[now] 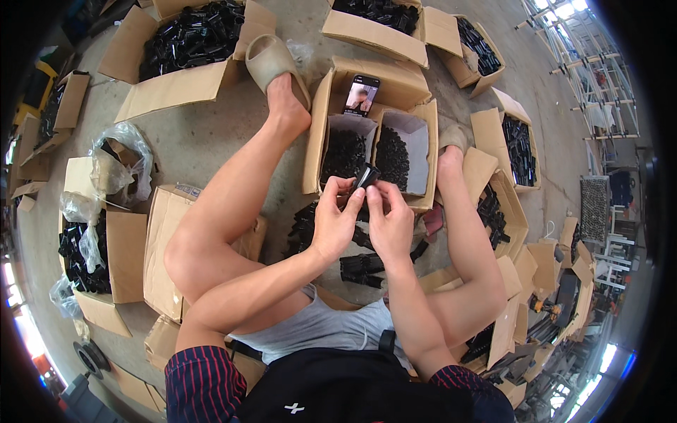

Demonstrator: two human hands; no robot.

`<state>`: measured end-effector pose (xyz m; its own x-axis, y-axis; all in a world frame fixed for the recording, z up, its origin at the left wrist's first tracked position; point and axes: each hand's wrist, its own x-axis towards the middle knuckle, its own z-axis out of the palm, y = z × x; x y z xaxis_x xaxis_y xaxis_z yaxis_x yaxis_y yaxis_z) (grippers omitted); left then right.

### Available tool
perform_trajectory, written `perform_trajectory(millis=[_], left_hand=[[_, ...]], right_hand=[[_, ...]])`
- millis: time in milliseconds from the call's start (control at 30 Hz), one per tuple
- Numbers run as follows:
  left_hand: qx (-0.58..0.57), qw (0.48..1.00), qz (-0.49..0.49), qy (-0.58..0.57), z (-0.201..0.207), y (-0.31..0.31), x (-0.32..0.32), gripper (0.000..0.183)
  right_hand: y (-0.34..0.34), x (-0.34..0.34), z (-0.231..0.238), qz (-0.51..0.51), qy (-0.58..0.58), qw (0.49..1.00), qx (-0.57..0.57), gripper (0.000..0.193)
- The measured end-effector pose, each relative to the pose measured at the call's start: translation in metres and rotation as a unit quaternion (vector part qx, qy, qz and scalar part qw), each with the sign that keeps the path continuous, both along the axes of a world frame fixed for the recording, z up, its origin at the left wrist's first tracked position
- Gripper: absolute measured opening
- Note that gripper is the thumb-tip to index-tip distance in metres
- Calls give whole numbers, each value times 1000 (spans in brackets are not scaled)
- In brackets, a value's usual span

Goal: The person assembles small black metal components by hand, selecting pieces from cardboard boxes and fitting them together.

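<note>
In front of me, my left hand (334, 220) and my right hand (390, 222) are close together, fingers pinched around a small glossy black plastic part (366, 174). The fingers hide its lower end. Just beyond the hands stands an open cardboard box (315, 151) with two grey-lined compartments. Small black pieces (343, 151) fill the left compartment, and similar small black pieces (392, 156) lie in the right one. A phone (361, 95) with a lit screen leans upright at the far side of this box. Below the hands, longer black plastic parts (361, 266) lie in a loose pile.
Open cartons of black parts surround me: a large carton (169, 99) at far left, another carton (374, 35) at the top, and a carton (127, 257) on the left with plastic bags (120, 166). Metal racks (592, 77) stand at right. My legs flank the middle box.
</note>
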<state>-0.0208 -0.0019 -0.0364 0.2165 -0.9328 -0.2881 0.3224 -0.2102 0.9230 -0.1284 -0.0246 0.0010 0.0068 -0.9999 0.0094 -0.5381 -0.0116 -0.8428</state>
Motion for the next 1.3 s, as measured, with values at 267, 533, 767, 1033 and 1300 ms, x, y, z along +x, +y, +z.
perform_trajectory(millis=[267, 533, 767, 1033, 1300], left_hand=[[7, 1000, -3, -23, -5, 1, -3, 20], [5, 1000, -11, 5, -4, 2, -4, 20], [-11, 1000, -7, -7, -7, 1, -5, 20], [6, 1000, -15, -4, -1, 0, -4, 20], [11, 1000, -17, 10, 2, -2, 0, 21]], right_hand=[[-2, -11, 2, 14, 18, 995, 98, 23], [3, -19, -11, 13, -12, 995, 93, 23], [5, -18, -29, -5, -135, 989, 53, 20], [7, -10, -30, -36, -168, 985, 19, 22], [8, -16, -27, 6, -215, 974, 69, 30]])
